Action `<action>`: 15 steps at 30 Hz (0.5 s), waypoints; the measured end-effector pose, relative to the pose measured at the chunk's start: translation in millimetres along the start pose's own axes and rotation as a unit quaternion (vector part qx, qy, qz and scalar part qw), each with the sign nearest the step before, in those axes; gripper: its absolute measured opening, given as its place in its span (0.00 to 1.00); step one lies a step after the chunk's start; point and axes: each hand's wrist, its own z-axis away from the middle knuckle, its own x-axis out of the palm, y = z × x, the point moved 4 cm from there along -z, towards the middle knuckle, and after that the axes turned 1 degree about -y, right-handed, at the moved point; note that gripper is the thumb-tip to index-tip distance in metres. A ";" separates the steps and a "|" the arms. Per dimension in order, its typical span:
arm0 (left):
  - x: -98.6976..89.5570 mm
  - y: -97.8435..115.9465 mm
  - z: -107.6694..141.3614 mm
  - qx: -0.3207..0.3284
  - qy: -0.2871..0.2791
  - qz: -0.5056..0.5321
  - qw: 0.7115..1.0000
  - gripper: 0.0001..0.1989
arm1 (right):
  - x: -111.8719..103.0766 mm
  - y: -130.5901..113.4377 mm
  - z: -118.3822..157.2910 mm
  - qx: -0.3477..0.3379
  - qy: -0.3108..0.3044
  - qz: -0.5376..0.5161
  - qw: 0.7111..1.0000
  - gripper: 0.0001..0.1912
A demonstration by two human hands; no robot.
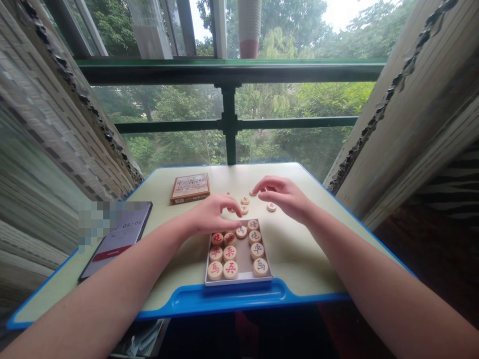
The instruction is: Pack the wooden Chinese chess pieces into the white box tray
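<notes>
An open box tray [239, 275] holds several round Chinese chess pieces, with red characters in the left columns and dark ones along the right. My left hand [209, 215] reaches over the tray's far left part, thumb and forefinger apart. Its thumb tip is at the far edge of a dark-lettered piece [241, 231] in the tray; whether they touch I cannot tell. Beyond the tray, my right hand [283, 195] has its fingers stretched leftward, the forefinger tip at a loose piece [252, 193]. Other loose pieces, including one near my right wrist [271, 206] and a pair [244, 200], lie between the hands.
The pale folding table [307, 264] has a blue rim with a moulded trough [232, 295] in front. A lidded-looking Chinese chess box [190, 187] lies at the back left, and a phone [121, 239] at the left. Window rails [229, 107] and curtains [389, 104] surround the table.
</notes>
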 end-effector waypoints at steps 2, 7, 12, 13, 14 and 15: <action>-0.9 3.3 0.6 0.017 -0.007 -0.002 1.000 0.06 | -0.2 0.4 -0.2 -0.003 0.002 0.004 1.000 0.08; 1.8 11.8 3.4 0.056 -0.049 -0.049 0.996 0.08 | -0.5 0.5 -0.3 -0.008 0.003 0.002 1.000 0.08; 6.6 12.5 3.8 0.063 -0.068 -0.095 0.991 0.11 | 0.0 -0.2 -0.3 -0.003 0.000 0.006 1.000 0.08; 6.9 12.0 3.7 0.063 -0.067 -0.096 0.991 0.11 | 0.1 0.1 -0.3 -0.001 0.001 0.006 1.000 0.08; 7.0 11.6 3.6 0.063 -0.065 -0.097 0.991 0.10 | 0.2 0.7 -0.3 0.001 0.001 0.004 1.000 0.08; 6.9 11.2 3.5 0.063 -0.063 -0.097 0.991 0.10 | 0.5 1.6 -0.4 0.005 0.001 0.001 1.000 0.08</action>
